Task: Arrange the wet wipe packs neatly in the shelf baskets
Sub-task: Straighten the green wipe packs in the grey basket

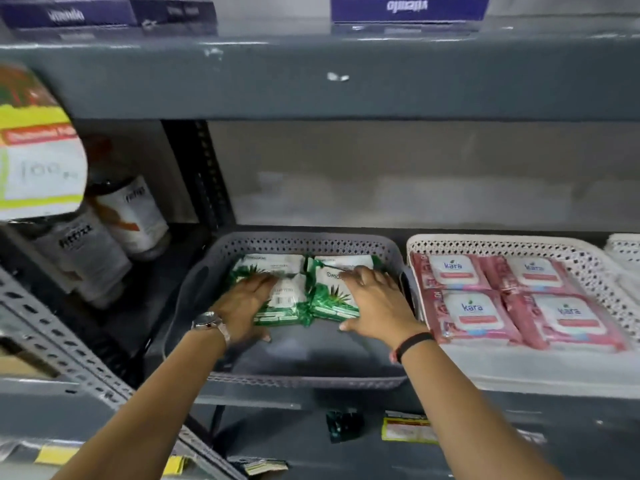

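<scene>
Several green and white wet wipe packs (294, 292) lie flat in the back half of a grey perforated basket (304, 375) on the middle shelf. My left hand (246, 306) rests palm down on the left front pack, fingers spread, thumb under its front edge. On the right front pack (332, 299) lies my right hand (374, 303), also fingers spread, with the thumb at the pack's front edge. To the right, a white perforated basket (588, 268) holds several pink Kara wipe packs (474, 313) laid side by side.
The grey shelf beam (311, 88) hangs low above the baskets. Bottles (131, 216) stand on the shelf to the left, beyond a perforated upright (204, 174). Blue boxes (408, 8) sit on the shelf above. Another white basket (627, 251) shows at the far right.
</scene>
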Action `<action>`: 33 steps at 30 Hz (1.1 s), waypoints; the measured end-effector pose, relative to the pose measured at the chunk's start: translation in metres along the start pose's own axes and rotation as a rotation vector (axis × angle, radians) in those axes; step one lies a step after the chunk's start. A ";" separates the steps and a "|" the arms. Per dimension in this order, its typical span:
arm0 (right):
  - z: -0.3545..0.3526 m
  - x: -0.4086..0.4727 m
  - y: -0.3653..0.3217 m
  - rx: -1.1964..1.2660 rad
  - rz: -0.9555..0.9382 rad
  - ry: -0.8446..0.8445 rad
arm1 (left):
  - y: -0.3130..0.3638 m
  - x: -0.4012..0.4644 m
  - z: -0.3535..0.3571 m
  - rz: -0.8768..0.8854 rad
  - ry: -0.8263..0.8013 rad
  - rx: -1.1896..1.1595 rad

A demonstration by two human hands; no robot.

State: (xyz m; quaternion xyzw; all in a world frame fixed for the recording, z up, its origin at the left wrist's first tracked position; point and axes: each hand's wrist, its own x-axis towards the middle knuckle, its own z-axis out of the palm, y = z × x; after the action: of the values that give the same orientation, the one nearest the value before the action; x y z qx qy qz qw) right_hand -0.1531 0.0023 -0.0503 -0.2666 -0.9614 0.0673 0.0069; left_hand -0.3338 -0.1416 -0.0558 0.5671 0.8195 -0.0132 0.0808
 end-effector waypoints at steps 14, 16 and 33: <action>0.012 -0.005 -0.004 0.195 -0.046 -0.112 | -0.024 0.005 0.010 0.057 -0.069 0.032; 0.012 -0.004 -0.003 0.225 -0.043 -0.166 | -0.026 0.005 0.011 0.061 -0.132 0.028; 0.022 -0.004 -0.010 0.051 -0.007 -0.384 | -0.006 0.002 0.015 -0.034 -0.272 0.029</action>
State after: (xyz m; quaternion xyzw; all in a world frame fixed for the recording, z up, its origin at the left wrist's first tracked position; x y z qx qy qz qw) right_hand -0.1561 -0.0109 -0.0707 -0.2454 -0.9440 0.1413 -0.1696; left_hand -0.3387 -0.1437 -0.0709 0.5472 0.8102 -0.1031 0.1829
